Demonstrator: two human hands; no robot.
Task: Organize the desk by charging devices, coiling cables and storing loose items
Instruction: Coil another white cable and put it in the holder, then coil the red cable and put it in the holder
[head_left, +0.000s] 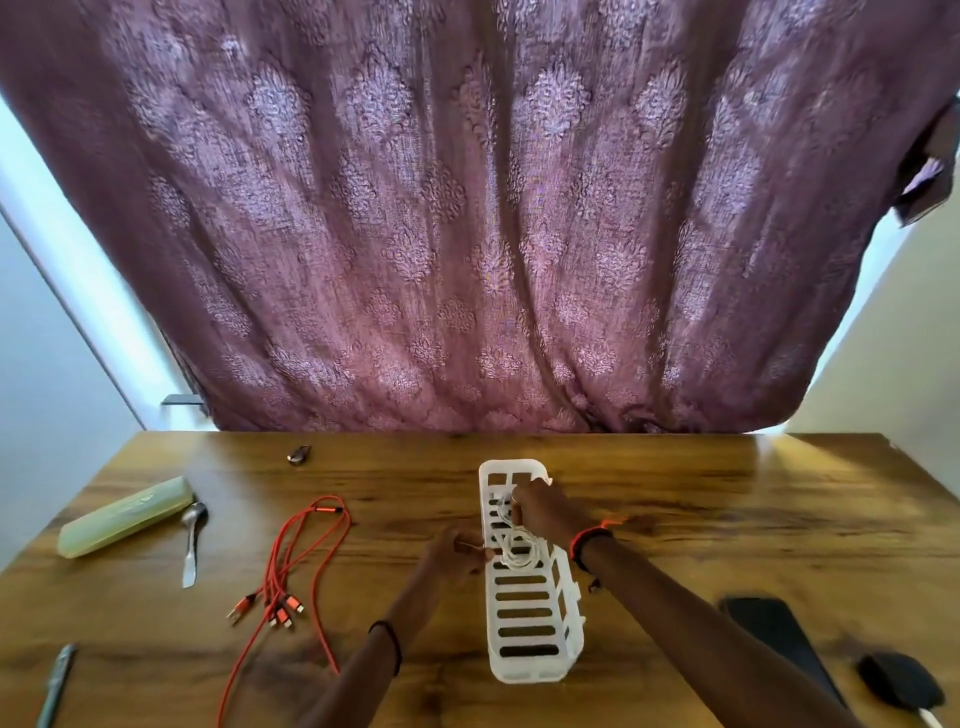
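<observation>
A white slotted plastic basket (524, 623) lies lengthwise at the middle of the wooden desk (727, 509). Inside its far half rests a coiled white cable (511, 551). My right hand (540, 506) reaches into the basket from the right, fingers closed on the coil's upper loops. At the basket's left wall, my left hand (454, 553) pinches the cable's lower end. An orange multi-head charging cable (291, 561) sprawls uncoiled on the desk to the left, its connectors fanned out near the front.
At far left lie a pale green case (124, 517), a metal spoon (192, 540) and a pen (54, 686). A small dark object (298, 455) sits near the back edge. A black phone (779, 639) and a black pouch (898, 680) lie at front right. A curtain hangs behind.
</observation>
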